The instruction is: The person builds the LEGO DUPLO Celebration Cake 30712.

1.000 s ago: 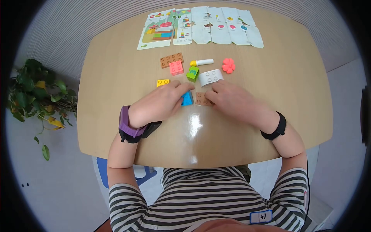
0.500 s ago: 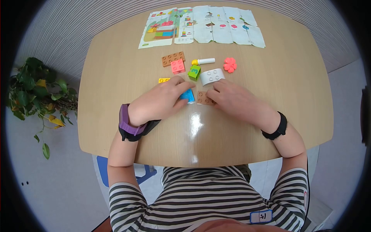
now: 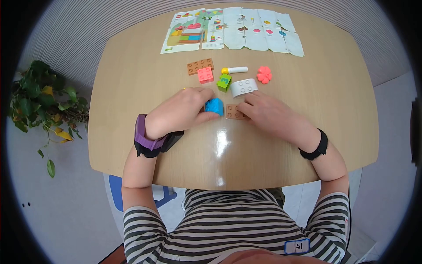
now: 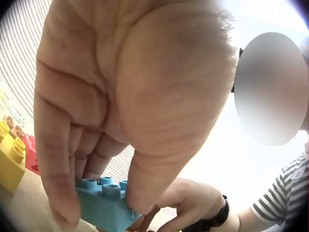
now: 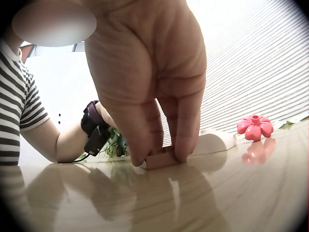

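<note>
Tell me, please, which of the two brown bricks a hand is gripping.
The near brown brick, beside the blue one: the right hand pinches it. The far brown brick, behind the pink one, is untouched.

The left hand (image 4: pixel 120 96) pinches a blue block (image 4: pixel 106 210) with bumps on top, a finger on one side and the thumb on the other. A yellow block (image 4: pixel 10 162) sits on the bench (image 4: pixel 36 208) near a red one (image 4: pixel 31 151). Behind the thumb is the right hand (image 4: pixel 190 200), with a black band (image 4: pixel 221 217) on its wrist.
</note>
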A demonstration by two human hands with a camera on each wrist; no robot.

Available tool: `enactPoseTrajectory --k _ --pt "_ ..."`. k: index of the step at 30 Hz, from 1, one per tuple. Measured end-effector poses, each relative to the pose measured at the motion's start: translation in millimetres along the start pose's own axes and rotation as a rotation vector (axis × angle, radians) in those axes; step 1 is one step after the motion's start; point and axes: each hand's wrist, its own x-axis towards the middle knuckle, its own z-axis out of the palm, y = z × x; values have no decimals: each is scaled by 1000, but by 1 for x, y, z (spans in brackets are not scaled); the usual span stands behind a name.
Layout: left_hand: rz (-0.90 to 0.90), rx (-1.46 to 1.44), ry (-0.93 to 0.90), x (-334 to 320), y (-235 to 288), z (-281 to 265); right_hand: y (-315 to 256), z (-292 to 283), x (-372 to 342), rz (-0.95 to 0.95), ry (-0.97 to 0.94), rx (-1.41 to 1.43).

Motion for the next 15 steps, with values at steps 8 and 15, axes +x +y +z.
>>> enactPoseTrajectory --k 8,15 --pt "123 -14 45 -1 -4 2 1 0 0 -1 -3 -5" --pt "84 -16 -35 -1 1 -4 -2 -2 0 -7 -6 22"
